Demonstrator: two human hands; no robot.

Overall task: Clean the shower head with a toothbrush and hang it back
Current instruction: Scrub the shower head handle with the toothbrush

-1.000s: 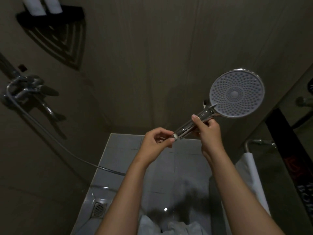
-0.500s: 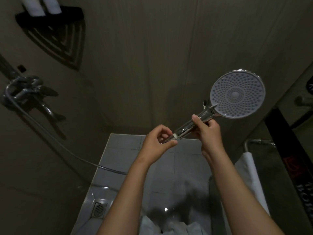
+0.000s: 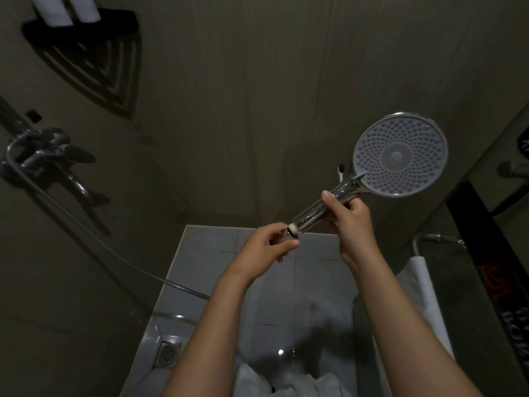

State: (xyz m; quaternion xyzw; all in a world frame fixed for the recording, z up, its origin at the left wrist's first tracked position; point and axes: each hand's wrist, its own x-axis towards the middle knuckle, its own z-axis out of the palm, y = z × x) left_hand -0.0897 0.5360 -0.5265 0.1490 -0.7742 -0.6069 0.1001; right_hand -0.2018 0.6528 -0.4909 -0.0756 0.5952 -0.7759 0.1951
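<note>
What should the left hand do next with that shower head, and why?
Probably twist the connector pinched in the left hand onto the handle's white threaded end. The right hand grips the shower head steady, the thread looks bare, and the hose trails away behind the left arm.

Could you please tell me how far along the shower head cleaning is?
Done: the shower head is taken down, its handle gripped by the right hand, with what looks like the toothbrush tucked behind. In hand: the left hand pinches the hose fitting at the handle's end. Left: hanging it back; scrubbing progress unclear.
</note>
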